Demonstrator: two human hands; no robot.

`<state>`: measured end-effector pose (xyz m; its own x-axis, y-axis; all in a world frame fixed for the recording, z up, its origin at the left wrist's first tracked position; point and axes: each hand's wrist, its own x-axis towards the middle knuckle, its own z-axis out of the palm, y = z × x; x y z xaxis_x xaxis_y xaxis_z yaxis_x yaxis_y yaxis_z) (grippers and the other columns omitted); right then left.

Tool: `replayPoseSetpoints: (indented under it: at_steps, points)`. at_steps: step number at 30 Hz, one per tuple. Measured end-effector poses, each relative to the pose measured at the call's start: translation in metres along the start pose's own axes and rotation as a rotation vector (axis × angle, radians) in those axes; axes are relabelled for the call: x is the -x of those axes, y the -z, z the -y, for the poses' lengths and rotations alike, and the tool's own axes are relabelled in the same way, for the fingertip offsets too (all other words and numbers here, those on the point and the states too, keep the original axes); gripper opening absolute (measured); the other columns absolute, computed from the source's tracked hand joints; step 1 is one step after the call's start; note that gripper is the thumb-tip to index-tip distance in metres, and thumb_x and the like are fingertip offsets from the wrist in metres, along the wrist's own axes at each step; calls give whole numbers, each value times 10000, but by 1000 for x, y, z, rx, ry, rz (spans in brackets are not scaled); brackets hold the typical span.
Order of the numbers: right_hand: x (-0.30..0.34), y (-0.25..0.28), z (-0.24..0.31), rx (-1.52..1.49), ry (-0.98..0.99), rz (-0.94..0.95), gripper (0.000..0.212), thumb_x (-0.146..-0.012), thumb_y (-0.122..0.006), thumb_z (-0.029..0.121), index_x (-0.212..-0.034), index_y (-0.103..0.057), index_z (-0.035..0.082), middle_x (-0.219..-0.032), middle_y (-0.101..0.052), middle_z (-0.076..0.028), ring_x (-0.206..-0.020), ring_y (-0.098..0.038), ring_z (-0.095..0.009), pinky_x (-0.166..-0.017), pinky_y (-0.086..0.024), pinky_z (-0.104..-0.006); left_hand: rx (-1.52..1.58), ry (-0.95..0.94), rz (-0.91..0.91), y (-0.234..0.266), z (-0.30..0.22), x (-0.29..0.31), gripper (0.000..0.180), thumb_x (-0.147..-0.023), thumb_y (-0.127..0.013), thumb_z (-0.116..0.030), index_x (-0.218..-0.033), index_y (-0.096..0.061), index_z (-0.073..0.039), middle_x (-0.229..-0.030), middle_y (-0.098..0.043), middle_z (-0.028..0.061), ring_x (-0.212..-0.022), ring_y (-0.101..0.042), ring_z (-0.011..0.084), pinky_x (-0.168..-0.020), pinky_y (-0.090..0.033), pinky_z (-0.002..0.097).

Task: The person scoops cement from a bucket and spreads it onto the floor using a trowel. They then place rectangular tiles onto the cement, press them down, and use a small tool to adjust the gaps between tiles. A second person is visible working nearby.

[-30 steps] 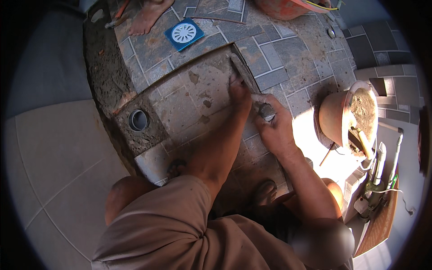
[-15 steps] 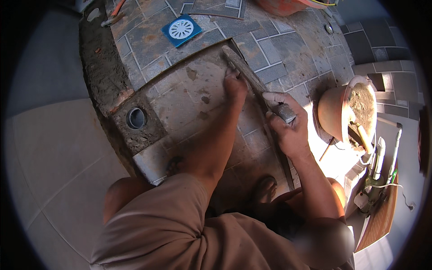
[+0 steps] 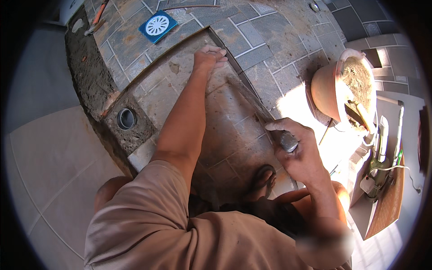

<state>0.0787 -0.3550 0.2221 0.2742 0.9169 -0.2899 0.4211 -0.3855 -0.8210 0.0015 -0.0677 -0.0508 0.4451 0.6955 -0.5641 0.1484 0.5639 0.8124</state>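
Note:
My right hand [image 3: 299,146] is closed round the handle of a long-bladed trowel [image 3: 252,101]. Its narrow, mortar-smeared blade points away to the upper left, along the right edge of a large dusty floor tile [image 3: 229,119]. Toward the far corner of that tile, my left hand [image 3: 209,58] rests with fingers stretched to the right, close to the tile's edge and the dark gap beside it. Nothing shows in that hand. At the tile's left corner a round drain pipe [image 3: 126,119] opens in rough mortar.
A white drain grate on a blue square [image 3: 157,25] lies on the patterned floor beyond. On the right stands a bucket [image 3: 326,92] of sandy mortar with a handled tool in it. Pipes and a green power tool [image 3: 377,175] are farther right. A mortar trench [image 3: 92,67] runs along the left.
My left hand has come off the trowel blade and shifted to the tile's far edge. The trowel blade has drawn back toward me with my right hand. The view has shifted slightly.

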Motion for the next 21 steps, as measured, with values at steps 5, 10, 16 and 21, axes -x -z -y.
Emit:
replayPoseSetpoints:
  at_steps: [5, 10, 16, 21]
  points:
    - [-14, -16, -18, -45, -10, 15, 394, -792, -671, -78, -1175, -713, 3, -1043, -751, -176, -921, -721, -291, -851, -552, -369, 34, -83, -17, -1, 4, -1, 473, -909, -811, -10, -1323, -583, -8, -1148, -743, 179, -909, -792, 283, -739, -653, 377]
    - [-22, -11, -25, -75, -101, 0, 390, -826, -645, -112, -1190, -728, 2, -1075, -759, -137, -1011, -702, -222, -944, -523, -328, -12, -93, 27, 1, 5, -2, 509, -950, -785, -44, -1389, -526, -23, -1185, -722, 152, -967, -789, 290, -784, -666, 365]
    - [-22, -17, -37, -91, -45, -93, 368, -819, -663, -89, -1161, -724, 32, -1007, -755, -178, -951, -737, -281, -857, -556, -370, -8, -114, 15, 0, 8, -3, 517, -947, -791, -48, -1390, -527, -12, -1183, -719, 171, -951, -792, 300, -759, -662, 356]
    - [-18, -13, -27, -87, -33, -31, 384, -797, -658, -107, -1151, -727, 25, -1028, -751, -171, -925, -724, -325, -850, -553, -357, 66, -117, -19, -2, 13, -6, 526, -896, -813, 17, -1358, -562, 6, -1080, -726, 149, -825, -785, 268, -669, -632, 350]
